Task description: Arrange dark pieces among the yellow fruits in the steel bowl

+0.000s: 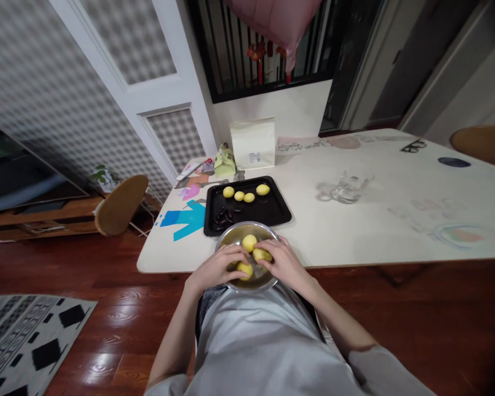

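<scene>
Working with both hands inside the metal bowl, just below the centre of the frame, we curl the fingers of our left hand around the lower lemon. Our right hand grasps the tilted lemon between thumb and fingers. A third lemon lies just above them in the bowl. Beyond the rim, near mid-frame, we see a black tray bearing four lemons towards its top and small dark pieces at its lower left.
</scene>
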Demonstrator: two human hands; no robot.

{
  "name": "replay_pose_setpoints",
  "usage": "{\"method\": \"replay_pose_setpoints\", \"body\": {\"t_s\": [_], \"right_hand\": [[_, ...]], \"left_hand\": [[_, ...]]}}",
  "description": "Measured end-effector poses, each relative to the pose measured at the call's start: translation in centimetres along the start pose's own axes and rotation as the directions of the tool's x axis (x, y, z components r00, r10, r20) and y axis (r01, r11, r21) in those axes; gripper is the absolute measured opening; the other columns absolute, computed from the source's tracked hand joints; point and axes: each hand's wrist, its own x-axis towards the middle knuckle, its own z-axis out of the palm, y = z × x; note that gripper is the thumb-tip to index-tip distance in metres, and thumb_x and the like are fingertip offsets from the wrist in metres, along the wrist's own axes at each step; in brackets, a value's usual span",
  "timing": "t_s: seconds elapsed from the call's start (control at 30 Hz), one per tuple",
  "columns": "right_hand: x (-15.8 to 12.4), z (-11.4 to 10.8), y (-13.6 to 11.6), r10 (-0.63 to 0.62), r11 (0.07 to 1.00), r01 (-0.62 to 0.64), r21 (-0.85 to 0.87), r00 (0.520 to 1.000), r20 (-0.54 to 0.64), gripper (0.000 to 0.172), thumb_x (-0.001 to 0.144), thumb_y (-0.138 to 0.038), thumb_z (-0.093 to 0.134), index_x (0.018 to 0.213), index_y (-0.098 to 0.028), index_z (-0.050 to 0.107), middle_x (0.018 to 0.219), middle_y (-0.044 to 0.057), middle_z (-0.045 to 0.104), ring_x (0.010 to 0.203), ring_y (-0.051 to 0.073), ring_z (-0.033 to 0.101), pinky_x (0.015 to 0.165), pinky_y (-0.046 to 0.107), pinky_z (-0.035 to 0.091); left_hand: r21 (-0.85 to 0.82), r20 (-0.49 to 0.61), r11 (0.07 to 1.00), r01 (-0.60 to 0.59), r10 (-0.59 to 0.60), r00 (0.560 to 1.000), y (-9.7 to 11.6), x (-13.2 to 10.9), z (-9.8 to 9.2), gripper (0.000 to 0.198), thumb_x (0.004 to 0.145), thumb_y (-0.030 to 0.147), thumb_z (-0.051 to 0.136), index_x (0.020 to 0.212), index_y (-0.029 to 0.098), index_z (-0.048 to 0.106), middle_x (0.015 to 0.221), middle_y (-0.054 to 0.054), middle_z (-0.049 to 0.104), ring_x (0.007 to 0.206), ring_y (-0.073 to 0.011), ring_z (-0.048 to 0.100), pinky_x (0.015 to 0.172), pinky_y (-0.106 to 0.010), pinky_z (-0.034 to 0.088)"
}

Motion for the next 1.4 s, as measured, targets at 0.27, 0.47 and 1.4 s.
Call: {"method": "replay_pose_setpoints", "body": {"t_s": [0.27,0.47,1.4], "right_hand": [[0.3,-0.5,0.4,-0.035,0.999,0.035,0.033,0.999,-0.003,0.030,0.083,-0.013,0.076,0.111,-0.023,0.070,0.116,0.007,0.078,0.111,0.026,0.071,0.116,0.058,0.035],[2.1,-2.7,1.8,-0.074,0.993,0.073,0.094,0.997,0.015,0.025,0.088,-0.024,0.075,0.113,-0.025,0.071,0.117,0.006,0.077,0.111,0.026,0.071,0.113,0.053,0.042],[17.1,-0.9,11.0,0.009,0.837,0.007,-0.547,1.000,0.026,0.044,0.089,0.005,0.044,0.124,-0.014,0.063,0.145,0.021,0.056,0.133,0.032,0.054,0.107,0.049,0.048]], "left_hand": [[0.037,-0.037,0.999,-0.020,0.022,0.999,0.7,0.2,0.0,0.011,0.097,0.022,0.058,0.105,0.024,0.066,0.126,-0.005,0.068,0.121,-0.0236,0.061,0.108,-0.037,0.044],[0.059,-0.032,0.998,0.004,-0.002,0.999,0.6,0.2,0.3,0.021,0.092,0.018,0.060,0.109,0.025,0.068,0.127,-0.004,0.070,0.121,-0.0245,0.063,0.112,-0.039,0.041],[0.104,-0.044,0.995,-0.003,0.008,0.999,-0.4,0.0,1.1,0.046,0.099,0.028,0.062,0.144,0.031,0.061,0.158,-0.005,0.052,0.151,-0.0277,0.044,0.126,-0.055,0.035]]}}
